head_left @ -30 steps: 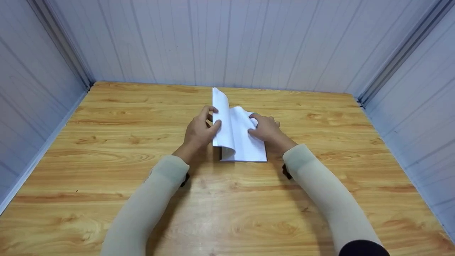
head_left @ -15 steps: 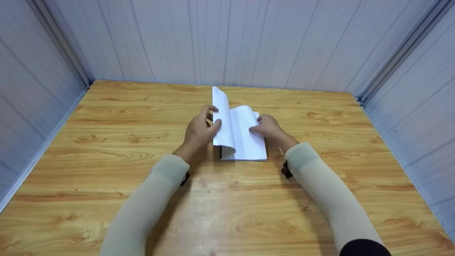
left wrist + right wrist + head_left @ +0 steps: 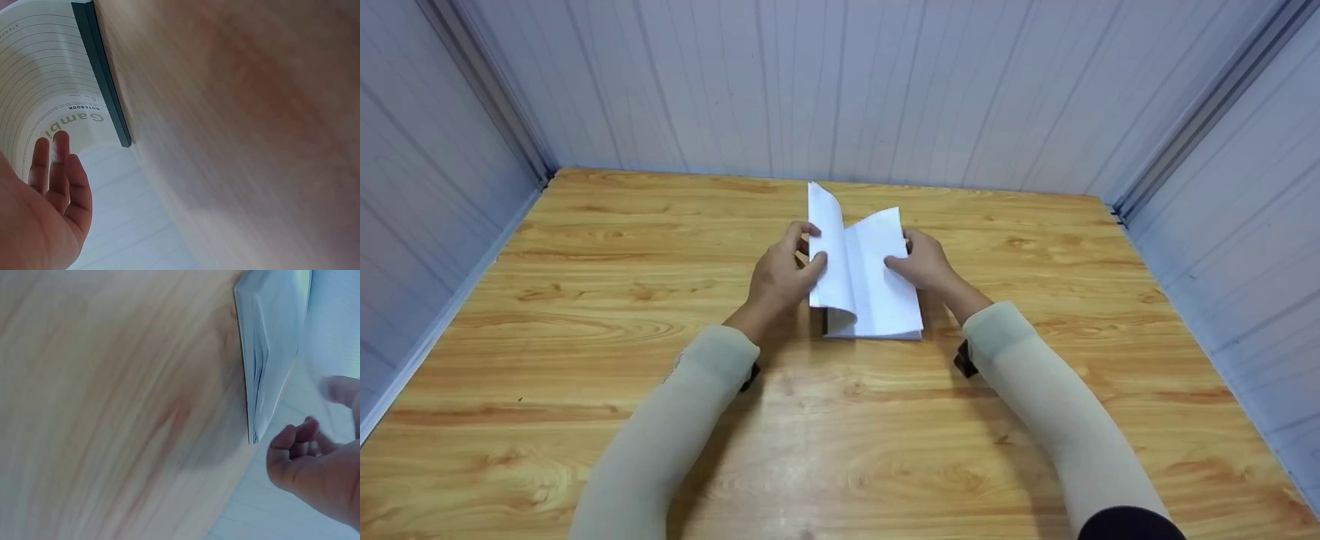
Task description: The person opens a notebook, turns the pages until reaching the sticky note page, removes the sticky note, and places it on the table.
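Note:
A notebook (image 3: 877, 296) with white pages lies spread on the table, its left part raised and curved. My left hand (image 3: 784, 276) holds that raised part at its outer edge, thumb on the page side and fingers behind. In the left wrist view, its cover (image 3: 62, 73) shows printed lines and the words "NOTEBOOK" and "Gambi", beside a dark green spine (image 3: 104, 79). My right hand (image 3: 928, 262) pinches a right-hand page, whose far corner stands up. Below that page, the right wrist view shows the stacked page edges (image 3: 261, 365), slightly fanned.
The wood-grain table (image 3: 840, 435) extends around the notebook on every side. Pale panelled walls (image 3: 840, 90) rise behind it and at both sides. A dark round shape (image 3: 1129, 523) cuts into the bottom right of the head view.
My right hand has slid to the right edge of the pages, then lifted a page, so its far corner now points up. My left hand keeps its hold in the same place.

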`<state>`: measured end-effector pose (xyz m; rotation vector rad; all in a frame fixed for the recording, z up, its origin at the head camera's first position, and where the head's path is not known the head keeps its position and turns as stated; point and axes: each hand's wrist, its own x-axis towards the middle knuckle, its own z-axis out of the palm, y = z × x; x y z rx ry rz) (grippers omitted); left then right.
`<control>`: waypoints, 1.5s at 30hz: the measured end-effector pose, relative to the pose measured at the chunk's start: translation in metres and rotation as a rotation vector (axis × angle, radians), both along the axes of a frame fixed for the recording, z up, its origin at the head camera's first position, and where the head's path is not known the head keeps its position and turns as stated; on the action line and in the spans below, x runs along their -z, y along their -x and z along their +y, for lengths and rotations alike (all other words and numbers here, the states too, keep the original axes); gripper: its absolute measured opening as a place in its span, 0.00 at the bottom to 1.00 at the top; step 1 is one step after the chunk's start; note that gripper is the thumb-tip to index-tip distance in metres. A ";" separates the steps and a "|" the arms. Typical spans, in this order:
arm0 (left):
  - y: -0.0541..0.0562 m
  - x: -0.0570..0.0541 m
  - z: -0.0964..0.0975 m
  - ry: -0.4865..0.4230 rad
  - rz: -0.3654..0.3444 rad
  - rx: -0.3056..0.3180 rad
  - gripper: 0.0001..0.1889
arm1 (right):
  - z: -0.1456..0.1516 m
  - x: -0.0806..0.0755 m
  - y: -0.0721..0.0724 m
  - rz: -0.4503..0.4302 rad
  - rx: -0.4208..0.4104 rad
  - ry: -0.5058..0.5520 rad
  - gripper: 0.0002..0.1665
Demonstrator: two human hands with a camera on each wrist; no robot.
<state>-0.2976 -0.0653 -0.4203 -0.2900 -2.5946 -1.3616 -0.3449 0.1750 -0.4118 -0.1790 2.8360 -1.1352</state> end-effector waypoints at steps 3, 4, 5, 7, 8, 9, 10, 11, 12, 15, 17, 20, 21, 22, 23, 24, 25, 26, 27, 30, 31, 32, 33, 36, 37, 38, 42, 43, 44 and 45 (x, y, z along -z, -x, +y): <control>0.000 0.001 0.000 0.011 0.006 0.004 0.17 | -0.002 0.002 -0.002 0.117 -0.086 0.047 0.29; 0.000 0.001 0.000 0.015 0.006 0.006 0.18 | -0.003 0.002 -0.003 0.143 -0.117 0.069 0.27; 0.000 0.001 -0.001 0.018 0.006 0.006 0.18 | -0.004 0.002 -0.004 0.159 -0.150 0.098 0.26; 0.000 0.000 -0.001 0.022 0.007 0.004 0.18 | -0.005 0.002 -0.006 0.166 -0.211 0.152 0.23; 0.000 0.000 -0.001 0.021 0.008 0.002 0.18 | -0.006 0.002 -0.007 0.158 -0.236 0.177 0.22; 0.001 0.000 -0.001 0.022 0.010 0.002 0.18 | -0.007 0.002 -0.008 0.150 -0.261 0.198 0.21; 0.001 0.000 -0.001 0.023 0.012 0.001 0.18 | -0.008 0.002 -0.008 0.137 -0.285 0.210 0.22; 0.001 0.000 -0.002 0.022 0.014 -0.001 0.18 | -0.009 0.002 -0.008 0.124 -0.307 0.219 0.23; 0.001 0.000 -0.002 0.023 0.015 -0.001 0.18 | -0.010 0.003 -0.008 0.115 -0.328 0.217 0.24; 0.002 0.000 -0.002 0.024 0.012 0.001 0.19 | -0.012 0.003 -0.010 0.099 -0.383 0.186 0.29; 0.002 0.000 -0.002 0.020 0.002 0.001 0.21 | -0.014 0.004 -0.011 0.094 -0.409 0.153 0.31; 0.002 -0.001 -0.001 0.021 -0.012 -0.001 0.23 | -0.017 0.005 -0.014 0.087 -0.438 0.113 0.33; 0.002 -0.001 -0.001 0.022 -0.016 -0.003 0.24 | -0.019 0.005 -0.015 0.085 -0.444 0.105 0.33; 0.002 -0.001 -0.001 0.026 -0.016 -0.004 0.25 | -0.020 0.005 -0.016 0.086 -0.447 0.097 0.33; 0.002 -0.001 -0.001 0.030 -0.015 -0.007 0.25 | -0.022 0.005 -0.016 0.087 -0.450 0.094 0.33; 0.002 -0.001 0.000 0.035 -0.013 -0.009 0.25 | -0.023 0.005 -0.017 0.089 -0.451 0.093 0.34; 0.001 -0.001 0.000 0.036 -0.011 -0.011 0.26 | -0.025 0.004 -0.018 0.090 -0.451 0.092 0.34; 0.001 -0.001 -0.001 0.038 -0.009 -0.010 0.26 | -0.026 0.004 -0.019 0.093 -0.448 0.094 0.34; 0.001 -0.001 0.000 0.040 -0.006 -0.012 0.26 | -0.028 0.003 -0.019 0.096 -0.446 0.097 0.34; 0.001 -0.001 0.000 0.041 -0.003 -0.014 0.26 | -0.032 0.000 -0.022 0.097 -0.448 0.110 0.34; 0.001 0.000 0.000 0.042 -0.004 -0.014 0.27 | -0.033 0.000 -0.022 0.097 -0.450 0.111 0.34; 0.002 0.000 0.000 0.043 -0.004 -0.013 0.27 | -0.034 -0.001 -0.023 0.098 -0.455 0.114 0.34; 0.002 0.000 0.000 0.043 -0.004 -0.013 0.27 | -0.035 -0.001 -0.023 0.102 -0.459 0.116 0.34; 0.001 0.001 -0.001 0.050 0.000 -0.003 0.27 | -0.036 0.000 -0.023 0.116 -0.474 0.144 0.33; 0.002 0.001 -0.001 0.051 0.002 -0.001 0.26 | -0.035 0.000 -0.023 0.129 -0.479 0.151 0.32; 0.002 0.000 -0.001 0.053 0.005 0.001 0.26 | -0.034 0.001 -0.022 0.146 -0.482 0.157 0.32; 0.002 0.000 -0.001 0.051 0.017 0.006 0.26 | -0.028 0.003 -0.018 0.225 -0.434 0.145 0.31; 0.002 0.000 -0.001 0.049 0.018 0.006 0.26 | -0.025 0.003 -0.017 0.242 -0.409 0.137 0.31; 0.002 0.000 -0.001 0.045 0.019 0.006 0.26 | -0.023 0.003 -0.015 0.257 -0.375 0.129 0.31; 0.002 0.000 -0.001 0.042 0.021 0.005 0.27 | -0.021 0.004 -0.014 0.271 -0.342 0.123 0.30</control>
